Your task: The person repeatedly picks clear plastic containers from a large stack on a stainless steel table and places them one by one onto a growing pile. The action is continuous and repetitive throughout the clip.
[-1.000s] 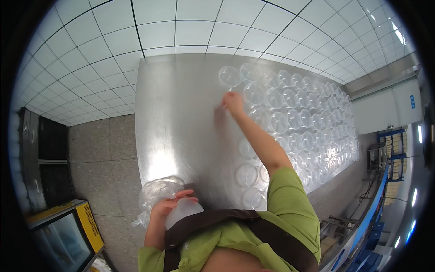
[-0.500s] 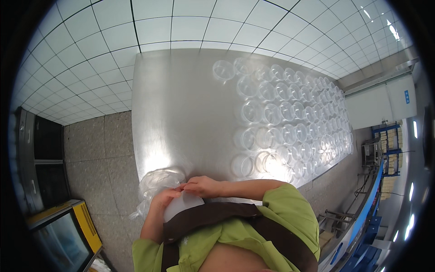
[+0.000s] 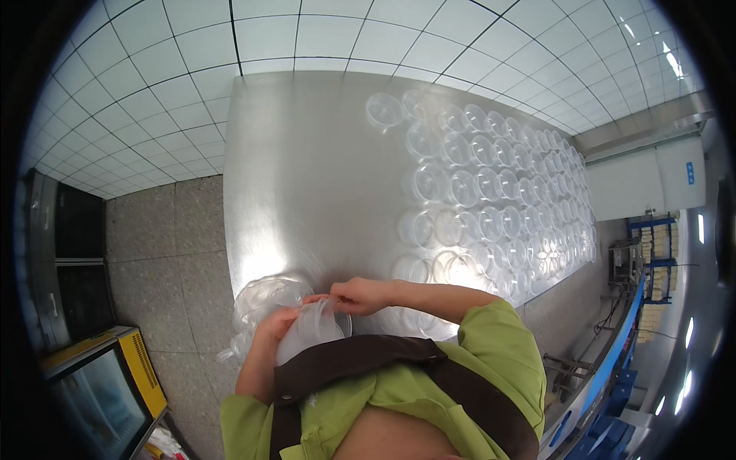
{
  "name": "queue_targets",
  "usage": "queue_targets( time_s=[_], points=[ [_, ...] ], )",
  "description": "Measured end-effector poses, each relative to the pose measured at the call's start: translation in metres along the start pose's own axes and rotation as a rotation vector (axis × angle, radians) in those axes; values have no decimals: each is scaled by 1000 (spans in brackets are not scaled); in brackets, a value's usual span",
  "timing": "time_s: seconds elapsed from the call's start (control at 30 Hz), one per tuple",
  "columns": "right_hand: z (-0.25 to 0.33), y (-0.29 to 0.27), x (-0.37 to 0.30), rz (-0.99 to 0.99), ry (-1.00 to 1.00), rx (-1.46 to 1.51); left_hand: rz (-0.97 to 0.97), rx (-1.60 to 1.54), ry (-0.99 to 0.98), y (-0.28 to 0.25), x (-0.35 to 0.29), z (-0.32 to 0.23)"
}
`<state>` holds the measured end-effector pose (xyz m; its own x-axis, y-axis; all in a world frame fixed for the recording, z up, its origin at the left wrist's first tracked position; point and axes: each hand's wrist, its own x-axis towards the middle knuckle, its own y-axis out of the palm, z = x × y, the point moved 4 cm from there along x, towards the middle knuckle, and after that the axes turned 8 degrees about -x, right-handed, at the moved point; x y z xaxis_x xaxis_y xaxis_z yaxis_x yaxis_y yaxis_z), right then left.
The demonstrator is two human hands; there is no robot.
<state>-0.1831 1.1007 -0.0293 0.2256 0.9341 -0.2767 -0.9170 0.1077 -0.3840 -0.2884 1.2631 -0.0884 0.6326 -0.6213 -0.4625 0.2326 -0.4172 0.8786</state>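
Observation:
Close against my apron, a stack of translucent plastic bowls (image 3: 308, 337) leans in my left hand (image 3: 279, 325), whose fingers wrap round its side. My right hand (image 3: 360, 294) is pinched at the rim of the end bowl, its fingertips beside those of the left. The lower part of the stack is hidden by the apron. Just beyond my left hand, a crumpled clear plastic bag (image 3: 268, 297) lies at the table's near left corner. Rows of clear round plastic bowls (image 3: 427, 184) cover the right part of the steel table (image 3: 322, 169).
A white tiled wall (image 3: 330, 34) runs along the far side of the table. On the floor to the left stand a yellow-sided glass-front cabinet (image 3: 146, 372) and dark cabinets (image 3: 80, 226). Past the table's right end are a white panel (image 3: 625, 180) and blue shelving (image 3: 652, 264).
My right hand has moved a little to the right, with its fingers at the bowl rim. More of the stack shows between my hands. The view has shifted slightly.

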Motion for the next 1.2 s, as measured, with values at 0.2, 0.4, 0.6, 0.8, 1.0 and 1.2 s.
queue_targets(
  time_s=[0.2, 0.4, 0.6, 0.8, 1.0, 1.2],
  points=[
    [3, 7, 2, -12, -50, 78, -25, -89, 4, -1, 4, 1],
    [-46, -49, -11, -282, 131, 434, 99, -11, 53, 5, 1, 4],
    [-135, -159, -28, -1033, 560, 549, 140, 32, 3, 25, -5, 1],
    [-129, -157, -27, -1208, 550, 777, 176, 186, 22, 34, -13, 0],
    [-6, -15, -4, -289, 99, 171, 234, 263, 32, 25, -15, 2],
    [43, 6, -15, -210, -18, -59, 259, 304, 21, 26, -15, 5]
  ],
)
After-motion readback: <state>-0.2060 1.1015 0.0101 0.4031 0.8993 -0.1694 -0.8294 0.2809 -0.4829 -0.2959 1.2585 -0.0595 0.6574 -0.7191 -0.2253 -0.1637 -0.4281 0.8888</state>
